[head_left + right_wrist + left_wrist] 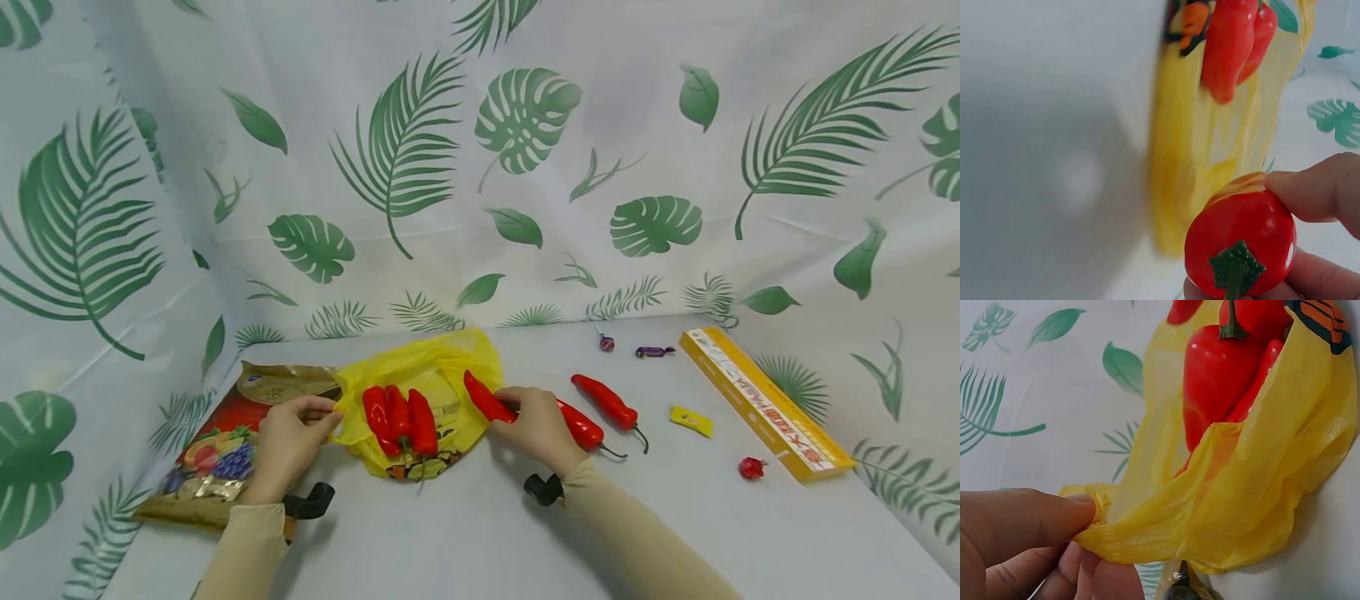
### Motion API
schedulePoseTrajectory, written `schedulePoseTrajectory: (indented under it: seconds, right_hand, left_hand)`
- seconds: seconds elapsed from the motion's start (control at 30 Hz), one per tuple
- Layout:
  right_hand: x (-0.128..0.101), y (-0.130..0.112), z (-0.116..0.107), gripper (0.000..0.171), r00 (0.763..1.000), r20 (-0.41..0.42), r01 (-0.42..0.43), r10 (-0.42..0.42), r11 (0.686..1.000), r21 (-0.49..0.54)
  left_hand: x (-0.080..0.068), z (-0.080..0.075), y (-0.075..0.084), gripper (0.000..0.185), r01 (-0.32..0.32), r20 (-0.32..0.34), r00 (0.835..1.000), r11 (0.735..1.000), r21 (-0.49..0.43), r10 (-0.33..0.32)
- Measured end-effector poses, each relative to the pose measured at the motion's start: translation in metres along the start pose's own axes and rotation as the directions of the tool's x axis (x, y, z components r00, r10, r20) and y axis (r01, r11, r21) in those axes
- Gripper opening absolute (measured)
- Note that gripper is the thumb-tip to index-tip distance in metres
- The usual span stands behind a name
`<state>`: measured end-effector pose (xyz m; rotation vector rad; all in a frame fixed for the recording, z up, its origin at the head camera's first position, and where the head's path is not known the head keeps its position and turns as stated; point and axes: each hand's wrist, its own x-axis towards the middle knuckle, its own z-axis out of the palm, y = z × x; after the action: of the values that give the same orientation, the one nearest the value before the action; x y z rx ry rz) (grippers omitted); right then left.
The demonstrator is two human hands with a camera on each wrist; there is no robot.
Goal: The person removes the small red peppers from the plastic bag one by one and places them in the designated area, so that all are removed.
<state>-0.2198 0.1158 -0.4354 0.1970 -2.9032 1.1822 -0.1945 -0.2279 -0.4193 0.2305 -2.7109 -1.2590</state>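
A yellow plastic bag (450, 350) lies spread on the table with several red chili peppers (423, 421) on it. My left hand (288, 442) pinches the bag's left edge between thumb and fingers; the left wrist view shows the yellow film (1141, 531) drawn taut from the fingertips. In my right hand (536, 429) is another red pepper (487, 398), its tip pointing over the bag's right side. The right wrist view shows that pepper's green stem end (1238, 265), with thumb and fingers around its body.
Two more red peppers, one nearer (581, 425) and one farther (607, 400), lie right of my right hand. Beyond are wrapped candies (654, 352), a yellow packet (692, 421), a red candy (752, 467) and a long yellow box (765, 400). A fruit-printed package (217, 450) lies under my left forearm.
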Motion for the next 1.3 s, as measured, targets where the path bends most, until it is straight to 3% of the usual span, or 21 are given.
schedulePoseTrajectory:
  seconds: [0.23,0.43,0.7,1.3]
  right_hand:
    - [-0.021,0.031,-0.023,0.044,0.999,-0.038,0.005,-0.010,0.990,-0.138]
    - [-0.031,0.047,-0.034,0.047,1.000,-0.028,0.006,-0.012,0.981,-0.192]
    - [-0.032,0.059,-0.042,0.052,0.999,-0.035,-0.017,0.010,0.979,-0.205]
    - [-0.029,0.077,-0.053,0.058,0.998,-0.065,-0.030,0.011,0.952,-0.304]
  left_hand:
    - [0.000,0.000,0.000,0.024,-0.009,-0.005,1.000,1.000,0.017,0.009]
    - [-0.001,-0.001,0.001,0.025,-0.011,-0.002,1.000,0.999,0.037,0.011]
    - [-0.002,0.004,0.001,0.026,0.011,0.008,1.000,1.000,0.022,-0.011]
    - [-0.001,0.010,0.008,0.024,-0.028,0.021,0.999,1.000,-0.007,0.028]
